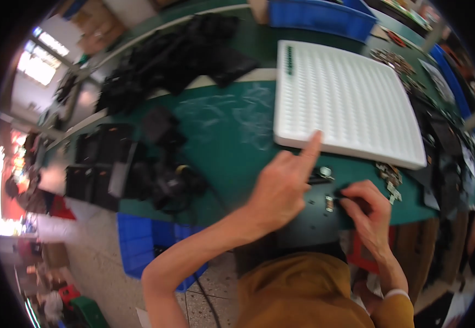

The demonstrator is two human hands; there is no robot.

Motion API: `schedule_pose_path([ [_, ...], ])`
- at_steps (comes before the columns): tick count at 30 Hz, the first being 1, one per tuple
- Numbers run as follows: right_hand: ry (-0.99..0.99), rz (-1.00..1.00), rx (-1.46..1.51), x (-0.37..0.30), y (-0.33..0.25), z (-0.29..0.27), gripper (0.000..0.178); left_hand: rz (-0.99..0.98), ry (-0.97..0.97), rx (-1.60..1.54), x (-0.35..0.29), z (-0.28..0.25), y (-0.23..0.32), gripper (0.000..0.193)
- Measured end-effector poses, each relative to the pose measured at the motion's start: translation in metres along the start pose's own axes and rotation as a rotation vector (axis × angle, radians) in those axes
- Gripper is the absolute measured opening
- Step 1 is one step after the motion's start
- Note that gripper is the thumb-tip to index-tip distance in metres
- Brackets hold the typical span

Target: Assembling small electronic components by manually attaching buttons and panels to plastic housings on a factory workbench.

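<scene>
- Head view, and here's the left hand: index finger stretched out, the rest curled, its tip over the near rim of the white tray. Contact? Cannot tell, nor whether the curled fingers hold anything.
- That tray lies on the right part of the desk, beyond both hands; a hard press at its near rim could nudge it or jolt the green pieces at its far left corner.
- Over to the right hand, thumb and fingers bent close together, a dark speck by the fingertips; whether they grip it, cannot tell.
- Just left of them sits a small metal part; a careless knuckle could sweep it off toward the lap.
- Farther, a round silvery part lies between the hands and could roll if bumped.
- On the right, loose metal pieces crowd near the tray; a tray shift could scatter them.
</scene>
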State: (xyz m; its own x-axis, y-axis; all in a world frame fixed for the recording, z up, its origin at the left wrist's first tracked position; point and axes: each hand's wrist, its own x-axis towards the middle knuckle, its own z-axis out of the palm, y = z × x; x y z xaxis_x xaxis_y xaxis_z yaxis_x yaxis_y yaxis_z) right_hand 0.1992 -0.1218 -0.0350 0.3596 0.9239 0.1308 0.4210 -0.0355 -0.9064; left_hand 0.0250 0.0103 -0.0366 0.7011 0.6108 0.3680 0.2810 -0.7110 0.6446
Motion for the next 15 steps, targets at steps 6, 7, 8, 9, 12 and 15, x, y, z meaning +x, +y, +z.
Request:
schedule_pose_path([
  [6, 0.097, 0.082, 0.137, -0.013, 0.009, -0.007, 0.010, 0.003, -0.042, -0.017, -0.010, -0.003, 0.013, 0.105],
  [7, 0.096, 0.073, 0.143, -0.013, 0.009, -0.007, 0.009, -0.037, -0.067, -0.032, -0.012, -0.009, 0.016, 0.105],
  [8, 0.096, 0.065, 0.148, -0.013, 0.010, -0.006, 0.007, -0.045, -0.054, -0.015, -0.013, -0.016, 0.017, 0.105],
  [9, 0.082, 0.053, 0.158, -0.013, 0.014, -0.005, 0.007, -0.072, -0.040, -0.044, -0.015, -0.024, 0.018, 0.105],
  [12, 0.082, 0.038, 0.147, -0.012, 0.016, -0.007, 0.006, -0.144, -0.009, -0.084, -0.012, -0.062, 0.026, 0.103],
  [15, 0.085, 0.041, 0.148, -0.010, 0.014, -0.005, 0.005, -0.299, 0.102, -0.113, -0.009, -0.116, 0.028, 0.095],
])
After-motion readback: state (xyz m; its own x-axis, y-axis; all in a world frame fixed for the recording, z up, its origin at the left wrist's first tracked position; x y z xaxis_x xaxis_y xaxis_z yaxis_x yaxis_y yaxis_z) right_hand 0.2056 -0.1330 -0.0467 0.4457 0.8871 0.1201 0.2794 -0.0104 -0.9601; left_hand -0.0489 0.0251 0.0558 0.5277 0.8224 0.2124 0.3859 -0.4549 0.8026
